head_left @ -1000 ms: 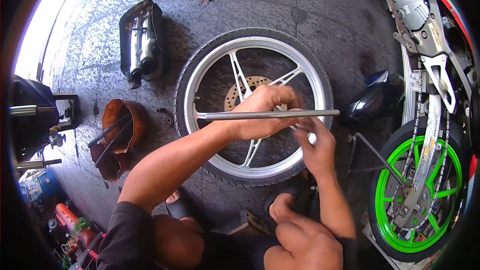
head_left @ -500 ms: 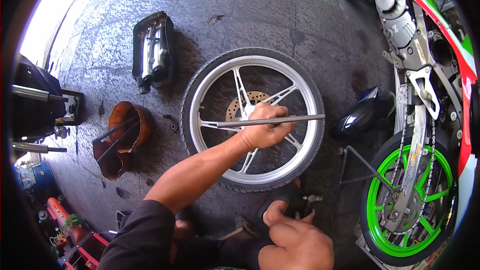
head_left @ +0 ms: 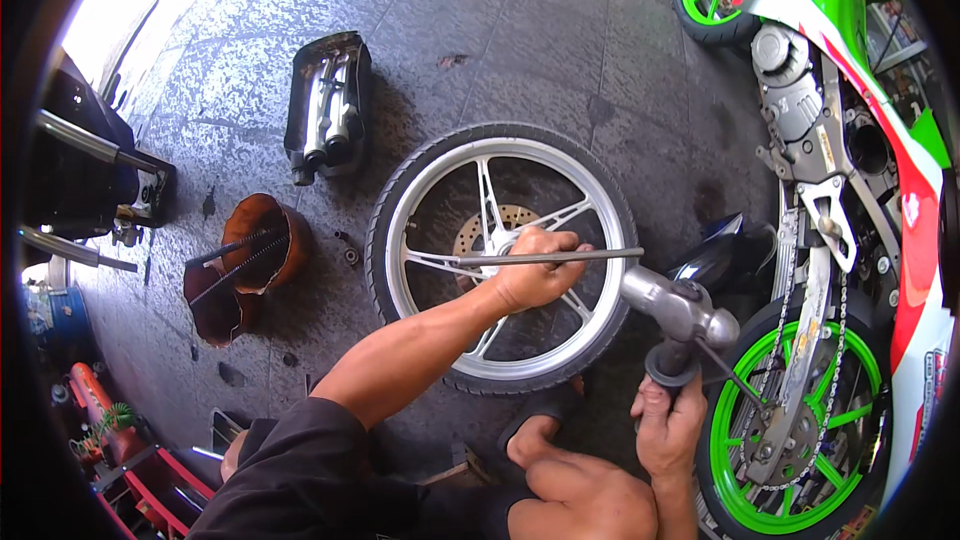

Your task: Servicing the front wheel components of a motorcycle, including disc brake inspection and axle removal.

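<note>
My left hand (head_left: pixel 535 270) is closed around a long grey metal rod (head_left: pixel 618 254), held across the middle of a silver five-spoke wheel (head_left: pixel 596 322) with a black tyre and a drilled brake disc (head_left: pixel 473 229), which lies flat on the floor. My right hand (head_left: pixel 668 418) grips the handle of a steel ball-peen hammer (head_left: pixel 650 295), raised at the right of the wheel, its head near the rod's right end. Small metal pieces (head_left: pixel 350 256) lie left of the tyre.
A black container with silver tubes (head_left: pixel 325 100) sits upper left. A rusty can (head_left: pixel 290 265) with springs stands left, near dark fork parts (head_left: pixel 85 150) and a red jack (head_left: pixel 115 450). A motorcycle (head_left: pixel 805 80) with green wheels stands right, beside a glossy black part (head_left: pixel 710 250).
My right hand left the rod, dropped to the floor beside my foot, and has come up holding the hammer. My left hand still holds the rod over the wheel.
</note>
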`<state>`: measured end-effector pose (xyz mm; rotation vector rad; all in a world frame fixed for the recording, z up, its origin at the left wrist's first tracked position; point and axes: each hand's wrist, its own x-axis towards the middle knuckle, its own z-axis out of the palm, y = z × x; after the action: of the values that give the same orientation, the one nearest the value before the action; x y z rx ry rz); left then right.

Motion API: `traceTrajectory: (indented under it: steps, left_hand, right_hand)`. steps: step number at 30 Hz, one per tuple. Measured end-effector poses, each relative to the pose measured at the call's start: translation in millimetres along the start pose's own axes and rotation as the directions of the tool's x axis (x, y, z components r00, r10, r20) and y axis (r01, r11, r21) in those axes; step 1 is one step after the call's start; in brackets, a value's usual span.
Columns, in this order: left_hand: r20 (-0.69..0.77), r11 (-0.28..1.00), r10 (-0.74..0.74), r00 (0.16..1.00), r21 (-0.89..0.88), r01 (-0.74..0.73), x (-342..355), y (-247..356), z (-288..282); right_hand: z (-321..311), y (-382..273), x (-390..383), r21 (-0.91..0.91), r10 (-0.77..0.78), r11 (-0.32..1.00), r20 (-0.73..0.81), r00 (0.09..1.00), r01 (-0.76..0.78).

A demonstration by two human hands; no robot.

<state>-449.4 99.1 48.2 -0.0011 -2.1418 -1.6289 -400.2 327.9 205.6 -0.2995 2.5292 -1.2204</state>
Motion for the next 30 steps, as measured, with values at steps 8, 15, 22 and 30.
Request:
traceTrajectory:
  steps: [8,15,22,30]
  left_hand:
    - [0.013,0.995,0.086,0.996,-0.054,-0.086,-3,-12,-1]
    - [0.063,0.999,0.053,0.997,-0.011,-0.053,-4,-14,0]
    - [0.078,0.999,-0.014,0.997,0.031,0.012,-1,-5,-10]
    - [0.041,0.999,0.007,0.999,0.042,-0.009,-11,-30,-12]
  right_hand:
    - [17,-60,33,-0.193,-0.226,0.951,0.101,0.969,0.242]
    - [24,-45,48,-0.372,-0.205,0.899,0.110,0.973,0.231]
    - [-12,-108,20,0.053,-0.465,0.881,-0.094,0.881,0.470]
    - [17,-81,45,-0.243,-0.337,0.906,0.086,0.938,0.348]
